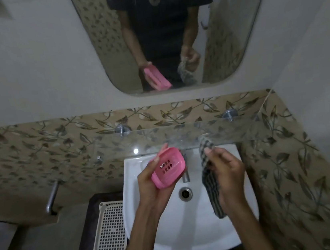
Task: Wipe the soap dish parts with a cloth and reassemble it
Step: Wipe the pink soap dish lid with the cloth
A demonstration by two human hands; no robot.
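Now the left hand (148, 181) grips a pink perforated plastic soap dish (168, 167) above the white ceramic sink (195, 236). The right hand (226, 169) clutches a dark checked cloth (210, 181).

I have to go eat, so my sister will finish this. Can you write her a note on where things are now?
Left hand: grip on the pink dish, held over the sink, slotted side up.
Right hand: grip on the cloth, which hangs down, apart from the dish.
Done: cannot tell whether any part has been wiped yet.
Left: wipe the dish parts with the cloth, then put the dish back together. Whether the dish is one part or two stacked, the view does not show.
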